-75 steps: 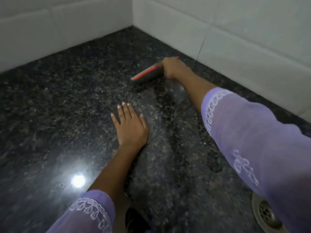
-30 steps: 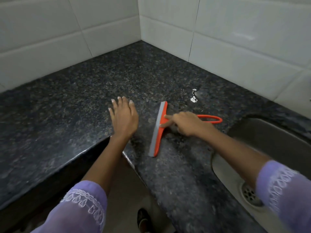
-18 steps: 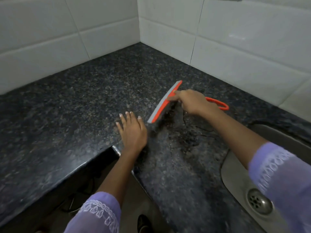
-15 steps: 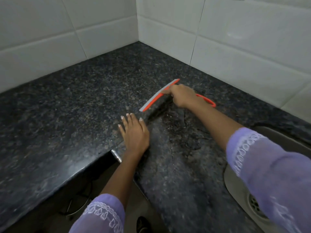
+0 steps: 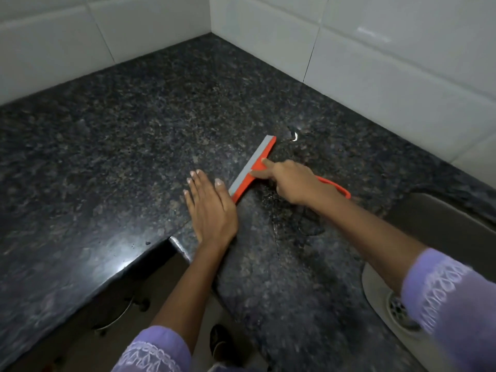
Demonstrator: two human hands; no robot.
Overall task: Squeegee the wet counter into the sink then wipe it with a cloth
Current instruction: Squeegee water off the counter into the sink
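So half a second ago your squeegee [image 5: 252, 167] was up nearer the back wall, and now you've dragged it toward the front edge of the surface [image 5: 120, 135], with the blade's near end sitting just beside your left hand [image 5: 210, 208]. Looks like another pull stroke is under way, but my guess is the water isn't really getting shoved to the sink [image 5: 440, 237] yet, since the wet streaks [image 5: 292, 218] are lying on the sink side of the blade and there's a shiny puddle [image 5: 295, 136] just past the blade's far end toward the back wall. Your right hand [image 5: 292, 183] has its grip closed round the orange handle where it meets the head, index finger stretched out along the blade holder and pressing it down; the handle loop pokes out behind your wrist. The left hand is flat on the surface, fingers together and stretched out, holding nothing, near the inner corner of the front edge. No cloth anywhere in view, so I'd say the wiping part hasn't started. The sink sits off at the right end of the surface, drain [image 5: 400, 312] showing.
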